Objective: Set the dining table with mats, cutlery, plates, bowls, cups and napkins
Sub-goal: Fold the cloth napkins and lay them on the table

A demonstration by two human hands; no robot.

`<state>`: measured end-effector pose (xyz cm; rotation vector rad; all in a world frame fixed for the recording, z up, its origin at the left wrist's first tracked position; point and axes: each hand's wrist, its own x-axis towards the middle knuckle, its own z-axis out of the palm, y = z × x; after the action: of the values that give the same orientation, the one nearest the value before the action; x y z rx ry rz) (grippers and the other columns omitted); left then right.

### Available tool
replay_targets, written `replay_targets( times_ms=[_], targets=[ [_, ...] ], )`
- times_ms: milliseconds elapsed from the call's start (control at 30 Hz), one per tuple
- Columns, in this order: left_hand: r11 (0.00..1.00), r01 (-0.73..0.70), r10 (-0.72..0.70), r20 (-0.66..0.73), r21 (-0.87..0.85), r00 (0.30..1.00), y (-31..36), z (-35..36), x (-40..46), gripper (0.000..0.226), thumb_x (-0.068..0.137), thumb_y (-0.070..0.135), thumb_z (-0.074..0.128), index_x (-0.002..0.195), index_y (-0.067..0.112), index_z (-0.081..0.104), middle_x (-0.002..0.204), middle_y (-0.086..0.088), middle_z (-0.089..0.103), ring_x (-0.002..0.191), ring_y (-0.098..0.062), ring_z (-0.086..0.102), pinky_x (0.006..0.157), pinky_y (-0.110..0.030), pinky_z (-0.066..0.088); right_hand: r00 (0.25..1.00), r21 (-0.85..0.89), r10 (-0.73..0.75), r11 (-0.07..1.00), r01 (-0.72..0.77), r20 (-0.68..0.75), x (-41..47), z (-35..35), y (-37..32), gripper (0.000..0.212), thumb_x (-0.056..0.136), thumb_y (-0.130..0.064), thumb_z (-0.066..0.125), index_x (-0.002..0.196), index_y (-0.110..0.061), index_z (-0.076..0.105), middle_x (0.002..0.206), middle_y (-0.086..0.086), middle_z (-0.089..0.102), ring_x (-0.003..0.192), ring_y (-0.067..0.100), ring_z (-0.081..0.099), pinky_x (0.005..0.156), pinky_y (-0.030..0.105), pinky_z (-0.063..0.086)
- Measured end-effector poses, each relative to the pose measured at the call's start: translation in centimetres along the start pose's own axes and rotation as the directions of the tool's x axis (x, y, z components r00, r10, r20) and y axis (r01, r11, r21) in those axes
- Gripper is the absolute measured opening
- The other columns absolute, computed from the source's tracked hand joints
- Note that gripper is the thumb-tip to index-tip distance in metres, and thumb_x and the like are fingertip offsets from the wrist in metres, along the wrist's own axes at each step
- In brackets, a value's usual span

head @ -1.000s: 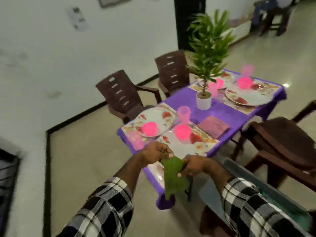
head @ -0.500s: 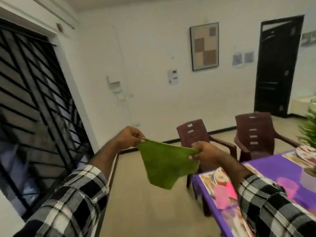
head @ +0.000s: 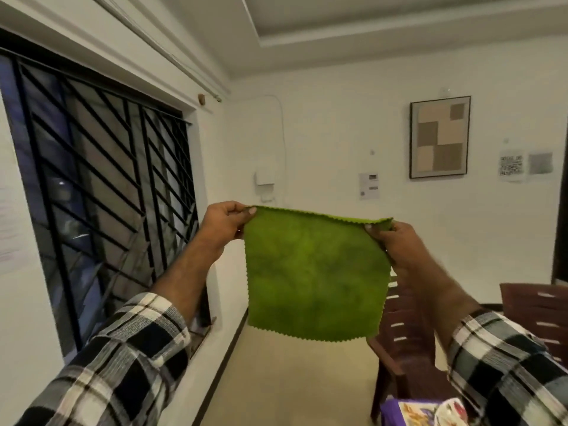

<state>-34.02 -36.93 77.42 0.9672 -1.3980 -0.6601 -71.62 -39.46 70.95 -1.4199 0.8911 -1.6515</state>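
The green napkin (head: 315,272) hangs spread in the air above the table (head: 388,410) corner, left hand (head: 226,224) and right hand (head: 388,241) each pinching a top corner. It looks light and limp; corners suit gripping.

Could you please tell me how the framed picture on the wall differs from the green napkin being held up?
The framed picture of beige and brown blocks hangs on the white wall, while the green square cloth napkin is held in mid-air, pinched at its top corners by the left hand and right hand. The picture has a straight dark frame; the napkin's edges are zigzag-cut. The picture holds several muted tones; the napkin is one bright green. Both are flat and roughly rectangular.
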Motion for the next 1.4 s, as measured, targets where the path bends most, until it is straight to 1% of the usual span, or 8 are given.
replay_targets(
  times_ms=[200, 433, 667, 767, 833, 967, 1167, 1400],
  targets=[
    [0.999, 0.040, -0.039, -0.059, 0.023, 0.997, 0.1, 3.8, 0.1, 0.020, 0.097, 0.023, 0.078, 0.099, 0.005, 0.069, 0.072, -0.005, 0.074, 0.057, -0.017, 0.065, 0.051, -0.030, 0.058, 0.966, 0.073, 0.094, 0.991, -0.115, 0.242, 3.5, -1.9, -0.8, 0.031, 0.091, -0.016, 0.078, 0.118, 0.000, 0.073, 0.113, 0.021, 0.077, 0.107, 0.042, 0.074, 0.094, 0.051, 0.059],
    [0.981, 0.129, -0.123, -0.046, 0.148, 0.991, -1.3, 2.2, -0.7, 0.017, 0.096, 0.020, 0.079, 0.095, 0.005, 0.070, 0.075, -0.008, 0.073, 0.064, -0.019, 0.068, 0.054, -0.029, 0.059, 0.975, -0.043, 0.151, 0.988, -0.146, 0.162, 5.1, -0.8, 2.7, 0.022, 0.088, -0.008, 0.081, 0.108, -0.001, 0.078, 0.104, 0.021, 0.079, 0.102, 0.044, 0.075, 0.097, 0.057, 0.059],
    [0.987, 0.139, -0.129, 0.128, -0.079, 0.983, -0.4, -2.2, -0.7, 0.007, 0.088, 0.016, 0.076, 0.090, 0.010, 0.073, 0.090, -0.008, 0.076, 0.085, -0.021, 0.074, 0.078, -0.038, 0.065, 0.953, 0.331, 0.048, 0.932, -0.151, 0.300, 5.6, 0.5, 3.0, 0.050, 0.071, -0.032, 0.093, 0.108, -0.004, 0.076, 0.106, 0.020, 0.078, 0.095, 0.037, 0.076, 0.085, 0.050, 0.065],
    [0.959, 0.250, -0.231, 0.138, -0.136, 0.963, -1.6, -3.3, -0.8, 0.006, 0.095, 0.011, 0.072, 0.094, 0.005, 0.071, 0.093, -0.013, 0.075, 0.080, -0.024, 0.075, 0.075, -0.039, 0.065, 0.905, 0.338, 0.222, 0.874, -0.349, 0.362, 6.6, 2.8, 4.9, 0.042, 0.099, -0.027, 0.067, 0.129, 0.002, 0.068, 0.124, 0.026, 0.072, 0.114, 0.043, 0.070, 0.104, 0.064, 0.052],
    [0.914, 0.404, -0.405, -0.069, -0.023, 0.912, -3.5, -3.3, -0.3, 0.008, 0.098, 0.008, 0.073, 0.100, 0.000, 0.071, 0.089, -0.013, 0.075, 0.069, -0.020, 0.074, 0.063, -0.034, 0.063, 0.887, 0.140, 0.407, 0.886, -0.441, 0.216, 6.9, 5.7, 6.5, 0.043, 0.096, -0.026, 0.075, 0.124, 0.006, 0.070, 0.115, 0.026, 0.075, 0.103, 0.042, 0.074, 0.101, 0.062, 0.055],
    [0.846, 0.525, -0.531, -0.247, -0.097, 0.810, -6.2, -2.9, 0.5, 0.021, 0.090, 0.003, 0.082, 0.108, -0.005, 0.077, 0.083, -0.013, 0.078, 0.072, -0.023, 0.073, 0.059, -0.033, 0.062, 0.956, -0.427, 0.262, 0.856, -0.292, -0.130, 5.3, 10.8, 7.8, 0.026, 0.078, -0.027, 0.092, 0.081, -0.007, 0.076, 0.084, 0.015, 0.076, 0.083, 0.035, 0.073, 0.084, 0.050, 0.062],
    [0.871, 0.486, -0.491, -0.152, -0.071, 0.858, -5.9, -0.6, 0.0, 0.014, 0.089, 0.004, 0.084, 0.099, -0.003, 0.077, 0.070, -0.007, 0.076, 0.055, -0.016, 0.070, 0.061, -0.033, 0.064, 0.995, -0.427, 0.092, 0.902, -0.070, 0.030, 2.1, 14.8, 6.7, 0.026, 0.085, -0.030, 0.085, 0.064, -0.019, 0.073, 0.065, -0.002, 0.071, 0.069, 0.020, 0.069, 0.063, 0.034, 0.055],
    [0.906, 0.415, -0.418, -0.028, -0.078, 0.908, -5.3, 2.6, -0.7, 0.014, 0.094, 0.002, 0.078, 0.107, -0.002, 0.075, 0.089, -0.016, 0.080, 0.076, -0.028, 0.080, 0.073, -0.040, 0.067, 0.983, -0.370, -0.077, 0.919, 0.134, 0.166, 0.5, 17.7, 4.0, 0.007, 0.083, -0.021, 0.083, 0.078, -0.025, 0.082, 0.066, -0.007, 0.074, 0.063, 0.008, 0.069, 0.060, 0.023, 0.056]
  ],
)
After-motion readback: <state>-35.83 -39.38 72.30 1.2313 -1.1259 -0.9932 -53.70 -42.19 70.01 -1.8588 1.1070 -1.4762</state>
